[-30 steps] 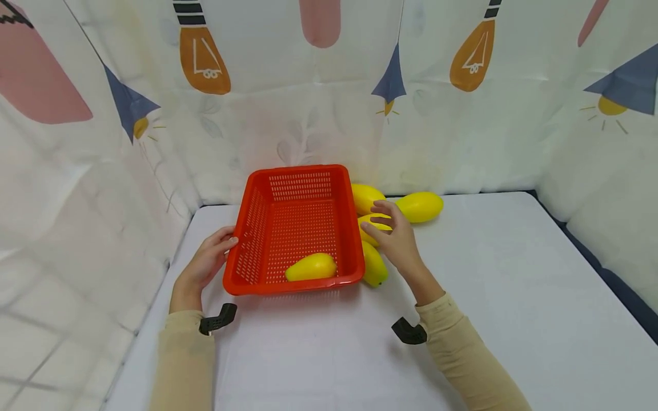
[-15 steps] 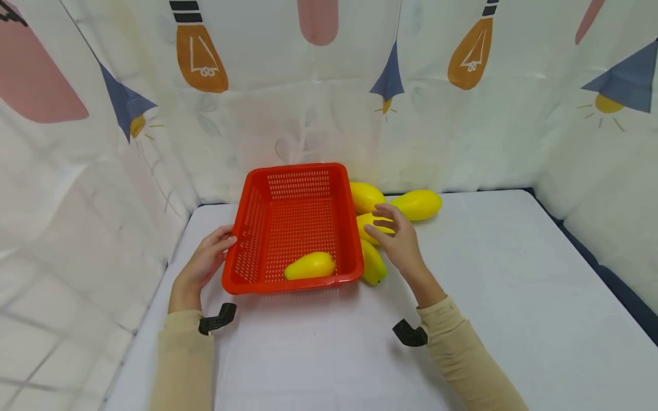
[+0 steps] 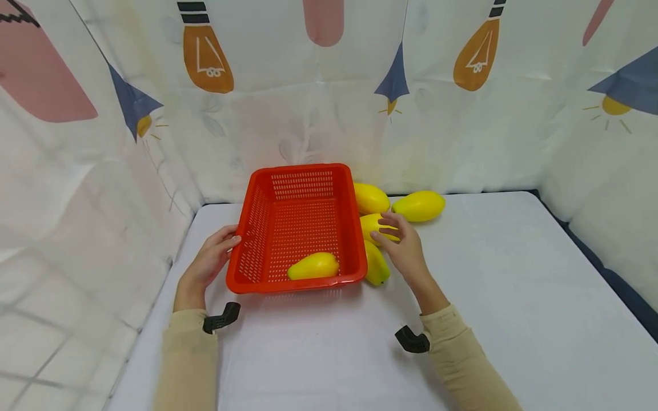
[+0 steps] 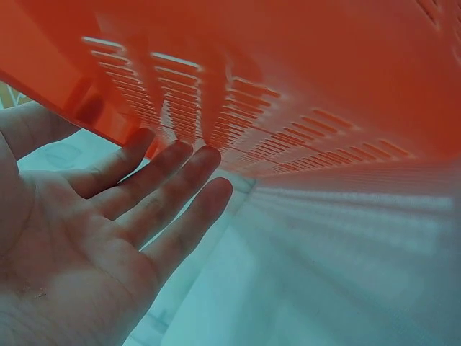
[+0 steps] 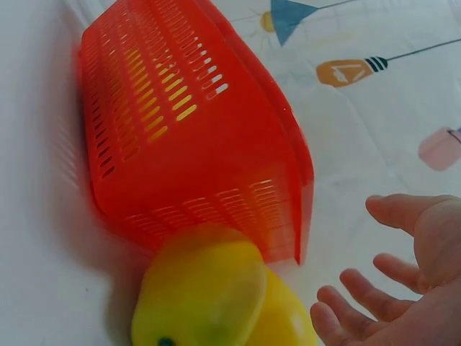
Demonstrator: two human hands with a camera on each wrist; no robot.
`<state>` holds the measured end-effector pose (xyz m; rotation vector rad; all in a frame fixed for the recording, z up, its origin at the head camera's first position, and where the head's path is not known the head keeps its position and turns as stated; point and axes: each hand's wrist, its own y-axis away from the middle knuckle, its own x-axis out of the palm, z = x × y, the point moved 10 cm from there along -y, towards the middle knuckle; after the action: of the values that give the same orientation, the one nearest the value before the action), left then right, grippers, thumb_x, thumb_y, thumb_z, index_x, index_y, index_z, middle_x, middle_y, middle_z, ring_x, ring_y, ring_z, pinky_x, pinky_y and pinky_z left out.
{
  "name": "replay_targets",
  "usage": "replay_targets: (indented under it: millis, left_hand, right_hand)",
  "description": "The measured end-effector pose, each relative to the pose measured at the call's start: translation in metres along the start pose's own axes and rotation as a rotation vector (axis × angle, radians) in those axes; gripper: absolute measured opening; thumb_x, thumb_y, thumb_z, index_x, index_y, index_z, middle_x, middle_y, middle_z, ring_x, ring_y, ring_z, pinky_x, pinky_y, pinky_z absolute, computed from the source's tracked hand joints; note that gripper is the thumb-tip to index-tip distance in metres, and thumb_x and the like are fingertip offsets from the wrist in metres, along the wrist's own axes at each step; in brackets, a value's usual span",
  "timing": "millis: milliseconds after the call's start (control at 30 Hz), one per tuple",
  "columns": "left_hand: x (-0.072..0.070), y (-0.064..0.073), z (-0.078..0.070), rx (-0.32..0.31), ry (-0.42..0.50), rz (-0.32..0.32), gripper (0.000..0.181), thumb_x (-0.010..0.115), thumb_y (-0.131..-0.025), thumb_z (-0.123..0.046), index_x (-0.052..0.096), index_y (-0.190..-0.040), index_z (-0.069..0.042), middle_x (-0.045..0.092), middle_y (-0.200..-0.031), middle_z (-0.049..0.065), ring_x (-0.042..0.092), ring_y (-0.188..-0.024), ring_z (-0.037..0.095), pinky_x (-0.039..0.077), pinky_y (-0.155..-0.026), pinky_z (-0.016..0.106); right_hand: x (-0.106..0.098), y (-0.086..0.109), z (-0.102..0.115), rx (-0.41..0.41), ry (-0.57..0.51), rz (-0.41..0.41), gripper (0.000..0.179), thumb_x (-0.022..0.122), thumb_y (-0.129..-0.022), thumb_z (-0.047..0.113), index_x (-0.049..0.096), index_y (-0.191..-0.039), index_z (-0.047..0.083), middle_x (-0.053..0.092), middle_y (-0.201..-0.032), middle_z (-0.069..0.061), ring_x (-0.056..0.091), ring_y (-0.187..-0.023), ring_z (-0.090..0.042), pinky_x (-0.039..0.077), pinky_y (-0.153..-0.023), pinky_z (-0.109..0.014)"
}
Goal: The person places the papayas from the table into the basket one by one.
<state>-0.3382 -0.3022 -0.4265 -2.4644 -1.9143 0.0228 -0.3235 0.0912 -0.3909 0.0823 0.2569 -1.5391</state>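
Observation:
A red perforated plastic basket (image 3: 303,228) stands at the back middle of the table with one yellow mango (image 3: 313,266) lying at its near side. My left hand (image 3: 209,260) holds the basket's left edge. In the left wrist view, its fingertips (image 4: 209,158) lie along the slotted outer wall and the thumb's tip is hidden behind the rim. Just right of the basket, my right hand (image 3: 408,245) hovers with loosely bent fingers over a partly covered mango (image 3: 371,225). The right wrist view shows that hand (image 5: 396,288) with spread fingers and nothing between them.
Two more mangoes, one behind the basket's right edge (image 3: 371,198) and another farther right (image 3: 418,206), lie at the back. A greenish-tipped mango (image 3: 377,265) rests against the basket's near right side. A patterned cloth wall (image 3: 319,125) rises behind the white table (image 3: 504,274).
My right hand has shifted slightly right and toward the near side, uncovering more of the mangoes behind it. My left hand and the basket keep their places; the head view has moved slightly.

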Motion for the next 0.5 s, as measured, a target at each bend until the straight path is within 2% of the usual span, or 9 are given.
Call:
replay_targets:
  millis: [200, 500]
  left_hand:
    - [0.003, -0.003, -0.002, 0.012, 0.002, 0.012, 0.030, 0.044, -0.102, -0.015, 0.043, -0.130, -0.002, 0.062, -0.109, -0.004, 0.061, -0.098, 0.007, 0.049, -0.086, 0.019]
    - [0.002, 0.001, 0.000, -0.007, 0.006, 0.002, 0.031, 0.046, -0.102, -0.017, 0.043, -0.130, -0.003, 0.062, -0.110, -0.005, 0.060, -0.098, 0.006, 0.049, -0.086, 0.018]
  right_hand:
    - [-0.003, 0.003, -0.006, -0.007, 0.011, -0.017, 0.054, 0.068, -0.091, 0.026, 0.046, -0.137, 0.008, 0.055, -0.134, -0.014, 0.056, -0.120, -0.031, 0.044, -0.104, -0.048]
    - [-0.006, 0.007, -0.021, 0.043, 0.042, -0.027, 0.052, 0.068, -0.090, 0.027, 0.049, -0.135, 0.010, 0.056, -0.133, -0.011, 0.057, -0.119, -0.028, 0.046, -0.103, -0.046]
